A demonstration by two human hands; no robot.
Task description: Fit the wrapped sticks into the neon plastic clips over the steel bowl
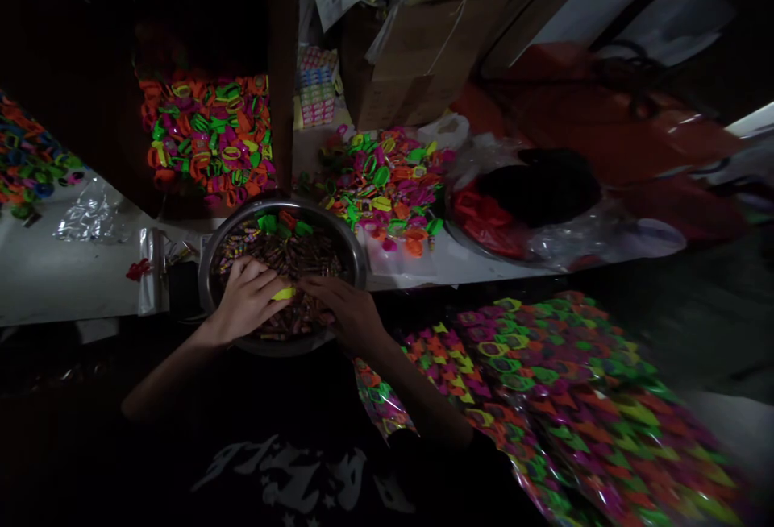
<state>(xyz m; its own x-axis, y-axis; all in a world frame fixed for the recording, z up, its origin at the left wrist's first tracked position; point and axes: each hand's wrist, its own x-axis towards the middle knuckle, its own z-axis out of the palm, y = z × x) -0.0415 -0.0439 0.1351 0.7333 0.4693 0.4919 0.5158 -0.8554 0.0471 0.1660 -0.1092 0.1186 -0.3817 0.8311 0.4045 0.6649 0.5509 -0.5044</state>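
A round metal bowl (209,257) filled with small dark brown pieces sits at the near edge of a white table (66,273). Both my hands rest in it. My left hand (247,301) has its fingers curled around a small yellow-green plastic piece (283,293). My right hand (344,309) lies palm down on the brown pieces beside it, fingers together and pinching toward the yellow-green piece; what it holds is hidden. A few green and orange plastic pieces (278,223) lie at the far side of the bowl.
Heaps of neon plastic pieces lie behind the bowl (209,136), to its right (387,180) and at far left (27,160). A cardboard box (417,60) stands behind. Clear bags of neon pieces (544,398) lie at lower right. A second bowl with red plastic (484,221) sits right.
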